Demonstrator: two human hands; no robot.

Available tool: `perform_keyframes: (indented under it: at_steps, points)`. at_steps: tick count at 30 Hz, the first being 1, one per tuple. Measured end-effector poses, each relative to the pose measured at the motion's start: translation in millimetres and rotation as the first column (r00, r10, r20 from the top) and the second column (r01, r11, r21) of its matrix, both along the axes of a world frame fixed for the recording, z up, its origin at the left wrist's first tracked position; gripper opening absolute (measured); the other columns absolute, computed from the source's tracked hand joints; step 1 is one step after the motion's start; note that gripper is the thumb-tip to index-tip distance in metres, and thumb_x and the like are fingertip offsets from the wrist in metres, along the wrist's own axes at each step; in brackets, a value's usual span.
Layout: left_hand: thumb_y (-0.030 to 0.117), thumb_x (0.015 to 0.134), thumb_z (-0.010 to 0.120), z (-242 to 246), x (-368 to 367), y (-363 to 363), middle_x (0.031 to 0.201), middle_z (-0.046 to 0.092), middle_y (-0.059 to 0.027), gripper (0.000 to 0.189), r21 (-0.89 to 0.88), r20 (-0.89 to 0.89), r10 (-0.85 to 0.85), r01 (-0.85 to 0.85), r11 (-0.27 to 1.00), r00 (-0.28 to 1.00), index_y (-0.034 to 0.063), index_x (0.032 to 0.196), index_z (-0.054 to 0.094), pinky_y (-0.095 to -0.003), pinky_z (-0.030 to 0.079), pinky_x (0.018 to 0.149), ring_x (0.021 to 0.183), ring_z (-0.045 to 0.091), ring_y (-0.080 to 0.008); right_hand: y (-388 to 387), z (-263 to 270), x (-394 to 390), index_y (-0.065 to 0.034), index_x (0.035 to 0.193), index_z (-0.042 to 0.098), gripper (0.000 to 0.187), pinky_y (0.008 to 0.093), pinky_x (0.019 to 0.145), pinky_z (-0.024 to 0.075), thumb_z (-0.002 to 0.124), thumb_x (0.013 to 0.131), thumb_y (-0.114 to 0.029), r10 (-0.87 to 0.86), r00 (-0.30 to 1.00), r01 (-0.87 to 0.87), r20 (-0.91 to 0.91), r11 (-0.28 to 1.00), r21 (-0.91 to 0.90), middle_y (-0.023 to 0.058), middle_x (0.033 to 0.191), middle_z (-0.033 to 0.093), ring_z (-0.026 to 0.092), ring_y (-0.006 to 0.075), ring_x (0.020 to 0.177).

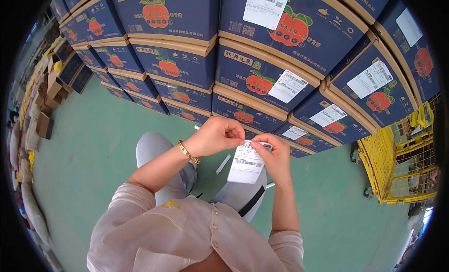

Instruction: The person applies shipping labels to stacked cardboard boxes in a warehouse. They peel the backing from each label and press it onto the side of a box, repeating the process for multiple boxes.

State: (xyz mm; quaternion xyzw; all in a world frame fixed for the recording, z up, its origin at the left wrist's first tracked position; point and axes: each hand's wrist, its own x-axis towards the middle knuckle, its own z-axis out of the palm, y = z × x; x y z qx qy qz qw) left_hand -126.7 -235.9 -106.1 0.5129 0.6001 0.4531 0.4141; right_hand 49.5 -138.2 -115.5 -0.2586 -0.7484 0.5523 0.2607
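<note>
Between my two hands hangs a white printed shipping label (244, 168), its lower end loose over my knee. My left hand (219, 135), with a gold bracelet (186, 152) at the wrist, pinches the label's upper left corner between thumb and fingers. Thumb and fingers of my right hand (272, 152) grip its upper right part. Just beyond my hands rises a wall of stacked blue cardboard cartons (242, 112) with red fruit prints. A similar white label (288, 86) is stuck on one carton ahead, and several others carry labels too.
At the right stands a yellow wheeled metal cage cart (382, 163). Paper strips (223, 164) lie on the green floor (94, 159) near my legs. On the left are opened cartons (49, 110) and a long row of heaped sacks (33, 205).
</note>
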Motion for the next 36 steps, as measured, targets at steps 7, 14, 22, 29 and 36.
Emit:
perform_keyframes:
  at_steps: [7,14,22,29,36]
  points:
    - [0.008,0.081,0.067,5,-6,-2,0.077,0.064,-0.0026,0.010,-0.044,0.219,-0.103,0.115,0.992,0.970,0.0007,0.088,0.064,-0.0216,0.050,0.062,0.069,0.061,-0.0081,-1,8,1,-0.0009,0.086,0.067,0.014,0.0214,0.061,0.0449,0.073,0.076,-0.009,0.109,0.994,-0.107,0.026,0.992,-0.073,0.0022,0.076,0.065,0.059,0.0070,0.069]
    - [0.007,0.083,0.063,12,-9,1,0.083,0.064,-0.0047,0.011,-0.109,0.486,-0.174,0.257,0.960,0.857,-0.0009,0.091,0.062,-0.0248,0.054,0.060,0.072,0.062,-0.0103,-1,7,5,-0.0019,0.088,0.068,0.013,0.0219,0.063,0.0457,0.071,0.078,-0.010,0.159,0.986,-0.164,-0.040,0.976,-0.144,0.0020,0.079,0.066,0.059,0.0075,0.072]
    - [0.007,0.082,0.061,11,-11,5,0.084,0.064,-0.0063,0.013,-0.142,0.527,-0.156,0.268,0.953,0.835,-0.0017,0.092,0.062,-0.0262,0.055,0.059,0.074,0.063,-0.0111,2,8,6,-0.0019,0.086,0.069,0.010,0.0222,0.064,0.0441,0.071,0.078,-0.008,0.175,0.984,-0.179,-0.042,0.969,-0.172,0.0027,0.078,0.063,0.058,0.0083,0.073]
    - [0.006,0.083,0.062,9,-11,9,0.083,0.065,-0.0062,0.011,-0.152,0.529,-0.170,0.289,0.945,0.831,-0.0020,0.090,0.064,-0.0261,0.056,0.057,0.074,0.063,-0.0110,5,-1,4,-0.0021,0.084,0.069,0.009,0.0228,0.064,0.0437,0.071,0.077,-0.008,0.198,0.974,-0.212,-0.105,0.967,-0.138,0.0029,0.078,0.062,0.058,0.0099,0.073]
    - [0.008,0.082,0.062,-5,-9,15,0.077,0.062,-0.0050,0.013,-0.194,0.632,-0.143,0.334,0.922,0.762,-0.0022,0.090,0.064,-0.0258,0.056,0.055,0.068,0.061,-0.0105,-1,-13,-3,-0.0071,0.086,0.071,0.014,0.0262,0.067,0.0452,0.073,0.071,-0.005,0.040,0.980,-0.034,-0.196,0.999,0.038,0.0007,0.085,0.059,0.056,0.0131,0.079]
